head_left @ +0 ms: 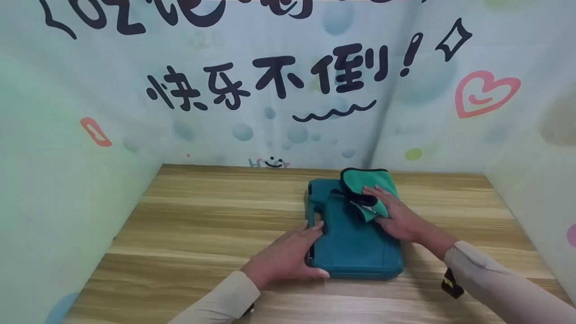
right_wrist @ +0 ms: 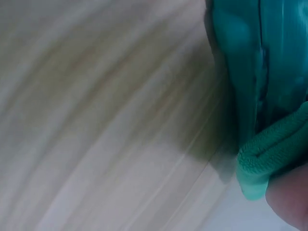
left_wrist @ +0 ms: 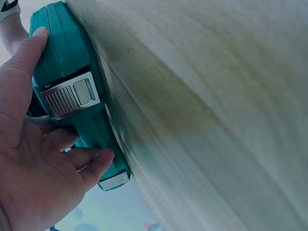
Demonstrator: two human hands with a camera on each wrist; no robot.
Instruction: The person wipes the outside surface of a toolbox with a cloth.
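Observation:
A teal plastic carrying case (head_left: pixel 360 247) lies flat on the wooden table, its handle side facing left. My left hand (head_left: pixel 292 252) grips that side, thumb at the near corner and fingers at the handle. In the left wrist view, a metal latch (left_wrist: pixel 71 96) shows between the thumb and the curled fingers (left_wrist: pixel 98 166). My right hand (head_left: pixel 398 218) holds a bunched green cloth (head_left: pixel 369 180) with black edging against the case's top, toward the far right. One fold of the cloth (right_wrist: pixel 274 144) hangs over the case's side in the right wrist view, beside a fingertip (right_wrist: pixel 291 197).
The wooden table (head_left: pixel 202 216) extends left and right of the case. Behind it hangs a pale printed curtain (head_left: pixel 216 135) with dark lettering, and similar pale walls stand at both sides. A small black device (head_left: pixel 452 284) sits under the right sleeve.

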